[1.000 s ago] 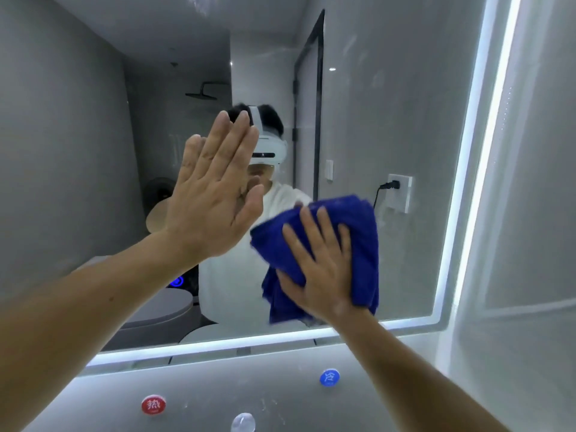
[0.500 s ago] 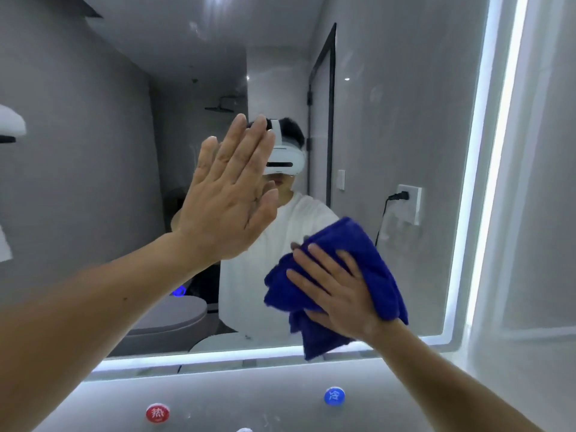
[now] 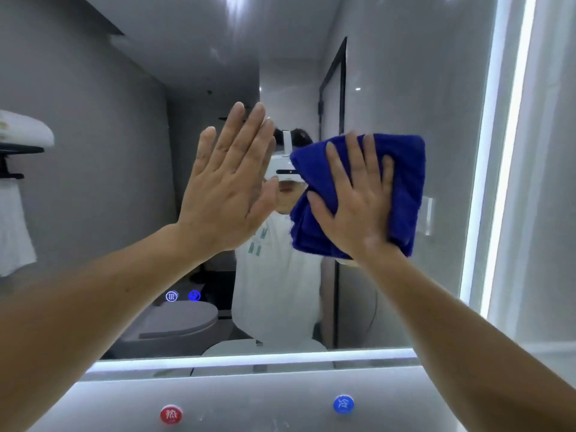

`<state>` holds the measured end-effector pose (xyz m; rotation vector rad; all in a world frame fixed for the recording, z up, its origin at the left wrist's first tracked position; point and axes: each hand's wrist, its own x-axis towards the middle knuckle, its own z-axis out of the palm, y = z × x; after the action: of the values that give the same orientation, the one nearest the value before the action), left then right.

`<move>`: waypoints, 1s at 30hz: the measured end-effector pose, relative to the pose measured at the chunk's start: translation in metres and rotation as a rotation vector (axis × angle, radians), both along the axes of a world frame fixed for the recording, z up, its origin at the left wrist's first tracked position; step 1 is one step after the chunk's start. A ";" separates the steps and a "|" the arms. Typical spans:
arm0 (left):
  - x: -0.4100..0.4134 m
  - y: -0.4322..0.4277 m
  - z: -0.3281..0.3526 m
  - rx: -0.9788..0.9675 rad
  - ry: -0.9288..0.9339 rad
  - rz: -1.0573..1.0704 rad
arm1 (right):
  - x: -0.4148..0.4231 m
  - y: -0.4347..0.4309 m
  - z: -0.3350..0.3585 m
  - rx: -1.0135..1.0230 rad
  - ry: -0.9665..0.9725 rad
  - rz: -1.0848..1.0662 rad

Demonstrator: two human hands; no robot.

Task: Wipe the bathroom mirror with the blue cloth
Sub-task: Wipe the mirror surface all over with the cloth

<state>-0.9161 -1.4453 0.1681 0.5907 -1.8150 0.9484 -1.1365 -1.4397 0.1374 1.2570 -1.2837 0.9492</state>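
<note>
The bathroom mirror (image 3: 405,73) fills most of the view, framed by a lit white strip on the right and along the bottom. The folded blue cloth (image 3: 405,182) lies flat on the glass right of centre. My right hand (image 3: 355,204) presses on it with fingers spread, pointing up. My left hand (image 3: 230,185) rests flat against the glass just left of the cloth, fingers together and straight, holding nothing. The reflection of a person in a white shirt shows between and below my hands.
Below the mirror a grey wall panel carries a red round hot-water mark (image 3: 170,414) and a blue round cold-water mark (image 3: 343,404). Two small lit touch icons (image 3: 182,296) sit on the lower glass. A white towel on a rack (image 3: 18,135) is reflected at left.
My right hand has slid the blue cloth up the glass from near the bottom lit strip to mid-height, and turned upright. My left hand stays flat on the glass.
</note>
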 end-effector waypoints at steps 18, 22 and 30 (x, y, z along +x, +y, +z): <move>0.023 -0.010 0.029 0.139 -0.005 -0.003 | 0.000 0.012 -0.124 0.409 0.550 -0.056; 0.020 -0.008 0.041 0.107 0.010 0.007 | 0.000 0.019 -0.021 0.303 0.390 0.005; 0.021 0.012 0.068 -0.011 0.040 0.066 | 0.004 0.012 0.160 0.203 0.059 0.015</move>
<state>-0.8952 -1.4337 0.2356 0.6614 -1.7627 0.9835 -1.1326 -1.4276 0.2977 1.4420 -1.3514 0.8011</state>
